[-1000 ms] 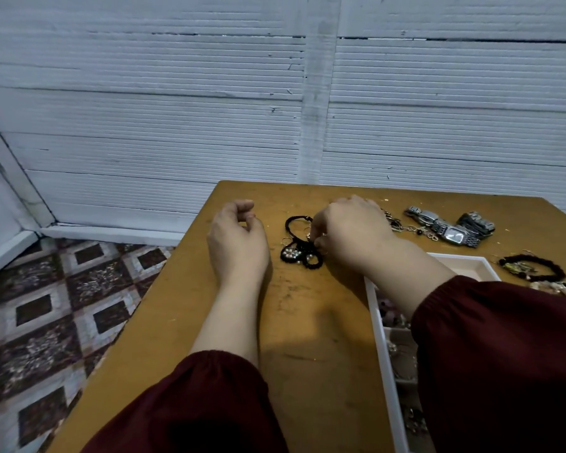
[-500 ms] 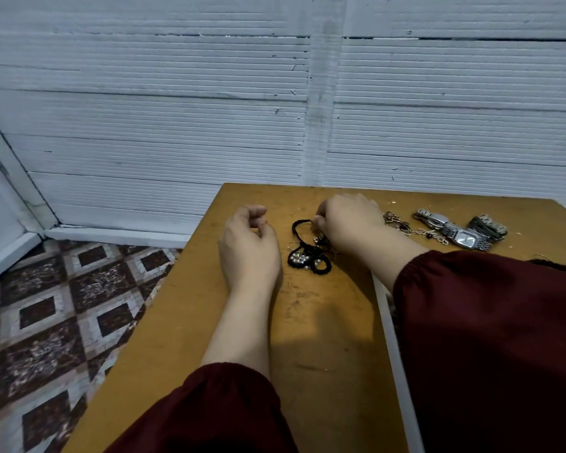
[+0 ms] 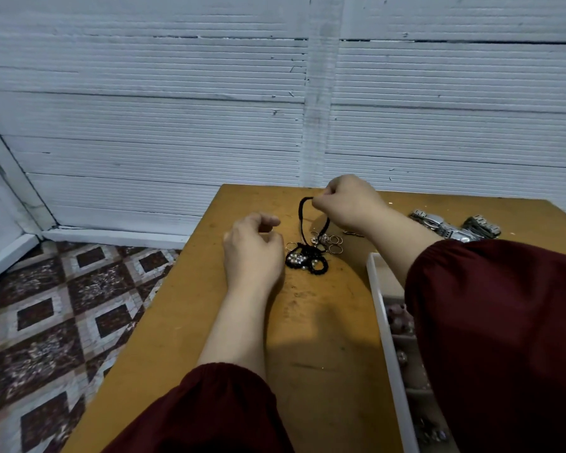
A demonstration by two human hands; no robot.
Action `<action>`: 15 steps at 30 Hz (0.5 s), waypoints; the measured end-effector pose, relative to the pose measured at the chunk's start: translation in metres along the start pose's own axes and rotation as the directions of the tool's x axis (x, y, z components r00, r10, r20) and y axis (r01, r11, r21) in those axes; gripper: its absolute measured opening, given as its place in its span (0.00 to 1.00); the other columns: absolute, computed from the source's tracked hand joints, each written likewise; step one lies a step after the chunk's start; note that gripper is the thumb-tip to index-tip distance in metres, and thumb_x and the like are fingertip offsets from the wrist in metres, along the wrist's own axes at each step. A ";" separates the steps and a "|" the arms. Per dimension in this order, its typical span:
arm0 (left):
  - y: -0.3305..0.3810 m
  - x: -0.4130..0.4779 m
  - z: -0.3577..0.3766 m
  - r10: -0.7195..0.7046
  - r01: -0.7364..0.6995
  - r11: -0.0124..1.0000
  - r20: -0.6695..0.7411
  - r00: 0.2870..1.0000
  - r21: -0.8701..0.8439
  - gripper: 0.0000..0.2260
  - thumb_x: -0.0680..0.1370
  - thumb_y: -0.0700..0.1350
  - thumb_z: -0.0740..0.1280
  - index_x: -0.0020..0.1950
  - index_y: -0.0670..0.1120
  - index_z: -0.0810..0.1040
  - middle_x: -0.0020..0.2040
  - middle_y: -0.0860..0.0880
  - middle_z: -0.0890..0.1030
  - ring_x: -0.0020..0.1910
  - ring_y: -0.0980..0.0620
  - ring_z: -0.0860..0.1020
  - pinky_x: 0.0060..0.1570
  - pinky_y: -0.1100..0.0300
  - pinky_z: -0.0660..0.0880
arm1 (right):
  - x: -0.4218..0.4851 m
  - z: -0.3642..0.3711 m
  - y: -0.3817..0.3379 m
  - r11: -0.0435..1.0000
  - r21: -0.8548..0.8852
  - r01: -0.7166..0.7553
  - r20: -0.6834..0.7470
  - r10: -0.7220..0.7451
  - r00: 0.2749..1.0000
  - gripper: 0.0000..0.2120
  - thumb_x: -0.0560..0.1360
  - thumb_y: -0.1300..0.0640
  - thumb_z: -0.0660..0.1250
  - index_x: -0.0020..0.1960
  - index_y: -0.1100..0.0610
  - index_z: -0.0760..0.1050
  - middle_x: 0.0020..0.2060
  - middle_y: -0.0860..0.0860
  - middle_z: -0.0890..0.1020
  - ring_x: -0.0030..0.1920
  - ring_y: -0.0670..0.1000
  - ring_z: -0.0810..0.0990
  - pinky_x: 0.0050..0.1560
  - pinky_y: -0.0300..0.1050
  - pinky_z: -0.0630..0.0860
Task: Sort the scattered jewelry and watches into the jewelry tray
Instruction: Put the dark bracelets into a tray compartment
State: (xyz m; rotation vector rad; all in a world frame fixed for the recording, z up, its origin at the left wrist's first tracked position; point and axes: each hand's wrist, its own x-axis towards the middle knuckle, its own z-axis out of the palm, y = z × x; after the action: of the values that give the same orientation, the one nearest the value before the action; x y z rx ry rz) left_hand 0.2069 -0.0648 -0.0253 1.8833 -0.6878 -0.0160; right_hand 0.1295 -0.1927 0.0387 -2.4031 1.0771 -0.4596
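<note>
Head view, looking down at a brown counter point(image 3: 307, 354) against a white ribbed wall point(image 3: 177, 109).

My right hand point(image 3: 350, 201), at upper centre of the frame, is raised off the counter. Its thumb and forefinger pinch the top of a black cord point(image 3: 301, 217). The cord hangs down in a loop to a dark heap with silvery beads, which lies on the counter at centre frame.

Several thin rings point(image 3: 335, 239) lie just beside that heap.

My left hand point(image 3: 254, 253) sits left of the heap. Its fingers are loosely curled, and I can see nothing held in it.

Metal watches point(image 3: 438, 222) lie at the right edge, well apart from the heap.

The white tray point(image 3: 385, 322) runs down the lower right of the frame. My dark red right sleeve point(image 3: 504, 338) hides most of it. Small pieces show in its compartments, too blurred to name.

Patterned floor tiles point(image 3: 46, 322) fill the lower left.
</note>
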 end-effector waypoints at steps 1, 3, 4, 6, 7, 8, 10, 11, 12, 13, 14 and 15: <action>0.002 -0.001 -0.001 0.006 -0.007 1.000 0.033 0.999 0.026 0.10 0.71 0.42 0.64 0.43 0.58 0.78 0.49 0.49 0.81 0.55 0.45 0.75 0.56 0.51 0.74 | -0.002 -0.006 -0.002 0.999 0.053 0.003 -0.023 -0.002 1.000 0.08 0.73 0.53 0.64 0.39 0.57 0.75 0.31 0.51 0.76 0.40 0.56 0.76 0.39 0.43 0.70; 0.007 -0.007 -0.002 0.030 -0.043 0.991 0.102 0.994 0.124 0.10 0.71 0.41 0.65 0.44 0.57 0.80 0.52 0.49 0.78 0.58 0.47 0.68 0.61 0.54 0.67 | -0.007 -0.016 -0.004 0.990 0.144 0.010 -0.070 0.000 0.998 0.09 0.73 0.53 0.64 0.39 0.58 0.75 0.32 0.53 0.76 0.39 0.56 0.75 0.39 0.44 0.70; 0.010 -0.011 -0.004 0.054 -0.076 0.983 0.133 0.990 0.166 0.10 0.71 0.41 0.65 0.44 0.57 0.80 0.53 0.51 0.76 0.59 0.48 0.65 0.62 0.56 0.63 | -0.008 -0.019 -0.004 0.983 0.186 0.011 -0.090 0.006 0.996 0.09 0.72 0.53 0.64 0.38 0.57 0.74 0.32 0.53 0.76 0.38 0.56 0.75 0.39 0.44 0.70; 0.016 -0.019 -0.006 0.129 -0.173 0.959 0.199 0.971 0.223 0.11 0.71 0.40 0.66 0.42 0.58 0.79 0.54 0.54 0.72 0.59 0.51 0.62 0.59 0.62 0.56 | -0.011 -0.026 -0.003 0.966 0.258 0.008 -0.127 0.026 0.992 0.09 0.72 0.52 0.64 0.37 0.56 0.72 0.30 0.50 0.74 0.38 0.55 0.74 0.40 0.44 0.69; 0.017 -0.022 -0.006 0.167 -0.224 0.944 0.234 0.958 0.244 0.11 0.70 0.40 0.66 0.42 0.58 0.78 0.54 0.56 0.70 0.60 0.52 0.61 0.56 0.64 0.53 | -0.013 -0.029 -0.002 0.959 0.285 0.009 -0.147 0.035 0.988 0.08 0.72 0.52 0.64 0.37 0.56 0.72 0.30 0.49 0.73 0.38 0.54 0.73 0.40 0.45 0.69; 0.018 -0.026 -0.005 0.197 -0.268 0.926 0.267 0.943 0.265 0.11 0.69 0.41 0.66 0.42 0.58 0.78 0.55 0.57 0.69 0.60 0.53 0.61 0.52 0.65 0.51 | -0.016 -0.032 -0.001 0.954 0.301 0.014 -0.169 0.039 0.985 0.07 0.71 0.52 0.64 0.38 0.56 0.73 0.30 0.49 0.73 0.39 0.54 0.74 0.41 0.45 0.70; 0.019 -0.031 -0.002 0.226 -0.320 0.897 0.302 0.926 0.307 0.08 0.69 0.45 0.68 0.44 0.57 0.79 0.59 0.57 0.70 0.61 0.53 0.59 0.52 0.62 0.51 | -0.022 -0.037 0.001 0.948 0.316 0.026 -0.207 0.042 0.977 0.07 0.71 0.53 0.64 0.40 0.56 0.75 0.30 0.49 0.74 0.39 0.54 0.74 0.41 0.45 0.71; 0.019 -0.033 -0.001 0.236 -0.335 0.881 0.304 0.923 0.334 0.07 0.69 0.48 0.69 0.45 0.56 0.79 0.61 0.56 0.70 0.62 0.52 0.59 0.55 0.60 0.53 | -0.025 -0.038 0.002 0.946 0.324 0.029 -0.217 0.044 0.975 0.07 0.72 0.53 0.64 0.41 0.56 0.76 0.30 0.49 0.74 0.38 0.54 0.75 0.41 0.45 0.71; 0.020 -0.035 0.000 0.240 -0.345 0.865 0.302 0.922 0.365 0.07 0.69 0.51 0.70 0.46 0.56 0.79 0.62 0.55 0.69 0.63 0.52 0.58 0.57 0.58 0.53 | -0.028 -0.040 0.004 0.943 0.333 0.031 -0.221 0.046 0.974 0.07 0.72 0.54 0.64 0.41 0.57 0.76 0.30 0.49 0.74 0.38 0.53 0.74 0.40 0.45 0.71; 0.020 -0.035 0.000 0.244 -0.350 0.850 0.296 0.924 0.393 0.08 0.69 0.55 0.71 0.47 0.56 0.79 0.63 0.55 0.69 0.64 0.52 0.58 0.60 0.56 0.54 | -0.030 -0.041 0.005 0.940 0.341 0.032 -0.222 0.047 0.974 0.06 0.72 0.54 0.64 0.40 0.56 0.75 0.30 0.48 0.74 0.37 0.52 0.74 0.39 0.45 0.70; 0.020 -0.036 0.000 0.246 -0.353 0.837 0.288 0.925 0.418 0.09 0.69 0.57 0.71 0.46 0.56 0.79 0.63 0.55 0.69 0.65 0.51 0.57 0.61 0.55 0.54 | -0.033 -0.042 0.007 0.938 0.346 0.032 -0.225 0.050 0.973 0.06 0.72 0.54 0.64 0.39 0.56 0.74 0.29 0.48 0.74 0.36 0.52 0.73 0.38 0.44 0.69; 0.020 -0.036 0.000 0.246 -0.352 0.827 0.281 0.928 0.438 0.10 0.69 0.59 0.71 0.46 0.56 0.79 0.64 0.55 0.69 0.66 0.50 0.57 0.62 0.54 0.54 | -0.034 -0.043 0.010 0.937 0.348 0.030 -0.229 0.054 0.972 0.06 0.72 0.54 0.64 0.38 0.56 0.73 0.29 0.48 0.73 0.35 0.51 0.73 0.37 0.43 0.68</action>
State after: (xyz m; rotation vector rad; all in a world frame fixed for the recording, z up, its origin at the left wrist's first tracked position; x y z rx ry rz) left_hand 0.1680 -0.0536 -0.0188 2.2447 -1.2262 0.1758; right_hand 0.0815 -0.1840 0.0655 -2.0626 1.0062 -0.8727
